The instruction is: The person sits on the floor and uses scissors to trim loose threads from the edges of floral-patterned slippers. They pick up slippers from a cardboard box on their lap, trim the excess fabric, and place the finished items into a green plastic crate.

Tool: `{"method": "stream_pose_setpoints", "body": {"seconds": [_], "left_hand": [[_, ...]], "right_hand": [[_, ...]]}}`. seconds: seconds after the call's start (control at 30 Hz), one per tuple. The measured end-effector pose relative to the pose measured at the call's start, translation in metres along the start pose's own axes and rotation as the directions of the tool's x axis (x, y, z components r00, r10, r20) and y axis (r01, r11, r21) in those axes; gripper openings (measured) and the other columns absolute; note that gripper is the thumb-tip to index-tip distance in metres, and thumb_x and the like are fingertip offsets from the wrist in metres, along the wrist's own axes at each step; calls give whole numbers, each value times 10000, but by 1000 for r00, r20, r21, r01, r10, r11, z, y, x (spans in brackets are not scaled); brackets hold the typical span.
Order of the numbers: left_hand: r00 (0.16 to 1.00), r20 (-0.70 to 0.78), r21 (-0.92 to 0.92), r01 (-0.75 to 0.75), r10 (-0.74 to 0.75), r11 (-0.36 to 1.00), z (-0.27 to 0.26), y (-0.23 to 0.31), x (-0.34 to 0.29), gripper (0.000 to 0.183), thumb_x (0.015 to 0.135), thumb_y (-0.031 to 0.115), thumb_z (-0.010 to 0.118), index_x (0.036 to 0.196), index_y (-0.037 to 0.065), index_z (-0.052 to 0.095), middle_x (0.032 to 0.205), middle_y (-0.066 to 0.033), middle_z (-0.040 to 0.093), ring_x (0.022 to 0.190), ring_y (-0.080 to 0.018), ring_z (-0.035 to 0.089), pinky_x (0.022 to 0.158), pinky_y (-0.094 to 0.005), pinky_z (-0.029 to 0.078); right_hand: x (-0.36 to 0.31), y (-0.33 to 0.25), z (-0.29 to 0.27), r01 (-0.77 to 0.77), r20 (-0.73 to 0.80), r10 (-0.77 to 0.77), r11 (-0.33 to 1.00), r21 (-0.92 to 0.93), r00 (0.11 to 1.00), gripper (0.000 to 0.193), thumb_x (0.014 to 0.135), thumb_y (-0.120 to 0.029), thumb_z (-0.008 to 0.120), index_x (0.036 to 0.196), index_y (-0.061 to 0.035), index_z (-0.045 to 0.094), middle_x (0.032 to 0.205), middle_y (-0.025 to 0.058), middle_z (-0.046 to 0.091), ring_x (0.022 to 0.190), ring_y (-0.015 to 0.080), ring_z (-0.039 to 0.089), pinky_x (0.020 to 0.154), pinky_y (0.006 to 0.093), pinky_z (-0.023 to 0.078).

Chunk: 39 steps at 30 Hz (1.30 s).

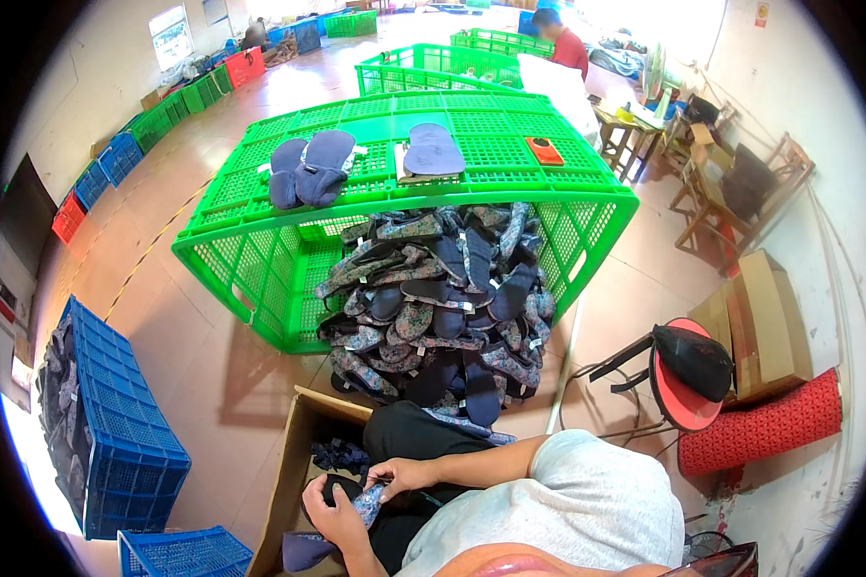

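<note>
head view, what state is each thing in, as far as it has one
Patterned slipper, held, partly covered
Left hand, closed on the patterned slipper
Right hand, fingers closed on it too
Green crate, tipped on its side
Slipper pile, heaped at the crate's opening
Cardboard box, open
Large blue crate, loaded
Red roll, rolled up

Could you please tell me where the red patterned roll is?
In the head view, the roll lies at right, beside the wall, near the cardboard box and the red seat.

Left hand (335, 521) partly hides slipper (368, 504); bottom edge cuts blue crate (181, 555).
</note>
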<state>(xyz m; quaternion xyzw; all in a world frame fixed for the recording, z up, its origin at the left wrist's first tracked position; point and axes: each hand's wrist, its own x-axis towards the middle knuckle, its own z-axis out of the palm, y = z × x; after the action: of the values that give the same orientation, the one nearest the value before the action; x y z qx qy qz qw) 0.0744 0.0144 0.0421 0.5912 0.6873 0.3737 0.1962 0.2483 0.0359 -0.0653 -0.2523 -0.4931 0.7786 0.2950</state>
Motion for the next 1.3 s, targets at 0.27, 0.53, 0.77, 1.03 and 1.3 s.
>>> {"method": "stream_pose_setpoints", "body": {"seconds": [0.27, 0.53, 0.77, 1.03, 1.3], "left_hand": [[1000, -10, 4, -21, 21, 1000, 0, 0, 0, 255, 825, -26, 625, 1080, -14, 617, 1083, -122, 634, 1047, -268, 597, 975, -362, 440], [1000, -10, -12, -24, 24, 1000, -2, 2, -1, 247, 827, -25, 626, 1074, -16, 621, 1076, -125, 638, 1043, -270, 601, 974, -361, 443], [1000, -5, -20, -25, 25, 999, -2, -2, -2, 255, 833, -19, 628, 1089, -18, 621, 1073, -124, 642, 1030, -265, 603, 971, -360, 444], [1000, 5, -88, 27, -26, 996, 0, -6, -3, 254, 844, -11, 626, 1098, -13, 627, 1070, -106, 643, 1015, -228, 600, 952, -339, 448], [999, 5, -112, 48, -48, 993, 0, -8, -4, 253, 852, -6, 624, 1105, -9, 631, 1070, -98, 642, 1004, -217, 600, 929, -328, 451]], "right_hand": [[2, 7, -3, 19, 9, -18, 1000, -23, 1000, 346, 843, -42, 749, 1160, -30, 610, 1065, 5, 639, 946, 88, 565, 842, 261, 475], [0, 1, 0, 6, 13, -5, 999, -31, 1000, 341, 844, -40, 745, 1158, -37, 613, 1063, 0, 638, 933, 84, 571, 816, 260, 487], [-1, -2, 0, -26, 5, 26, 1000, -13, 1000, 340, 822, -24, 751, 1141, -29, 631, 1041, 6, 647, 952, 97, 566, 880, 269, 467], [0, 4, -1, 41, 4, -41, 997, -68, 999, 355, 827, -16, 749, 1160, -37, 626, 1066, 9, 642, 941, 103, 576, 831, 273, 488], [-5, -11, 2, -18, 1, 18, 997, -72, 1000, 343, 827, -10, 745, 1151, -46, 637, 1024, -2, 641, 900, 90, 563, 794, 259, 475]]}}
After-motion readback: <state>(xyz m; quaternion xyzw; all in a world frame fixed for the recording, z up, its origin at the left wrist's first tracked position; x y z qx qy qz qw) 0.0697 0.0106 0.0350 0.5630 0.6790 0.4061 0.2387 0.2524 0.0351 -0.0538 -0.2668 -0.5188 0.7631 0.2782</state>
